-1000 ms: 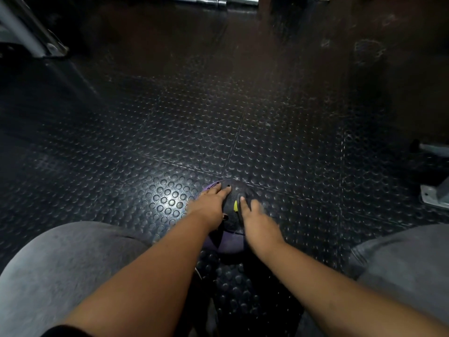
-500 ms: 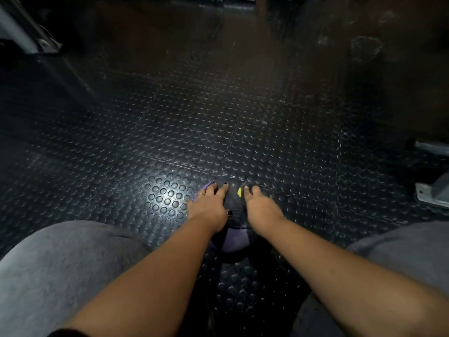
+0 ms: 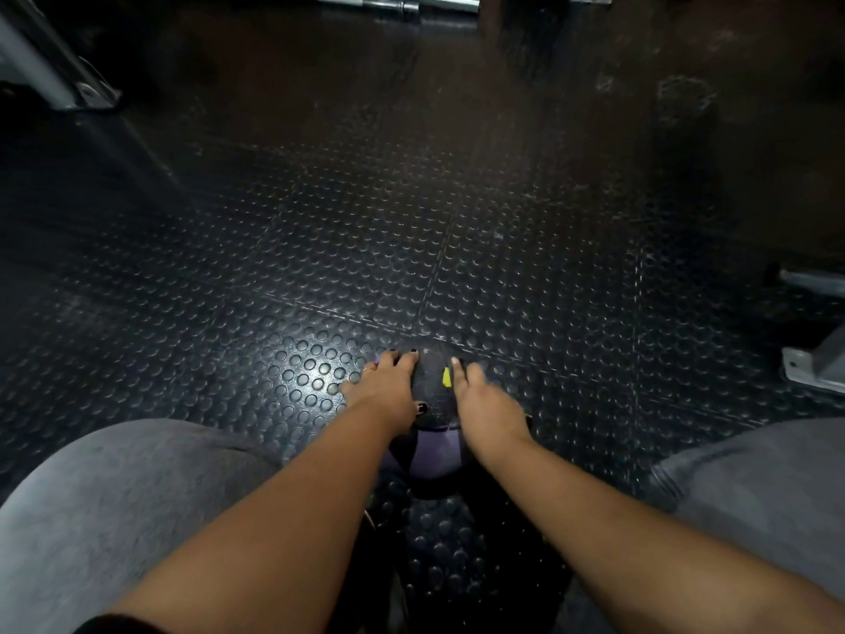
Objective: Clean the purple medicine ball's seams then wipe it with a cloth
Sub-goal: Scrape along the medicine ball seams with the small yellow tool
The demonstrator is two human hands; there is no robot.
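Observation:
A purple and black medicine ball (image 3: 432, 453) with a small yellow mark sits on the studded rubber floor between my knees. My left hand (image 3: 388, 388) lies on the ball's left side, fingers spread over the top and the thumb on the black panel. My right hand (image 3: 484, 404) lies on the ball's right side with its fingers stretched forward. Both hands rest flat against the ball. No cloth or brush shows in view.
Black studded floor tiles (image 3: 366, 249) stretch ahead. A metal bar (image 3: 398, 2) lies at the far top edge. A grey machine leg (image 3: 50, 70) stands at top left and a metal foot plate (image 3: 814, 368) at the right. My grey-clad knees frame the bottom corners.
My hands have stayed on the ball, with the right hand shifting slightly along its right side. The view has tilted a little.

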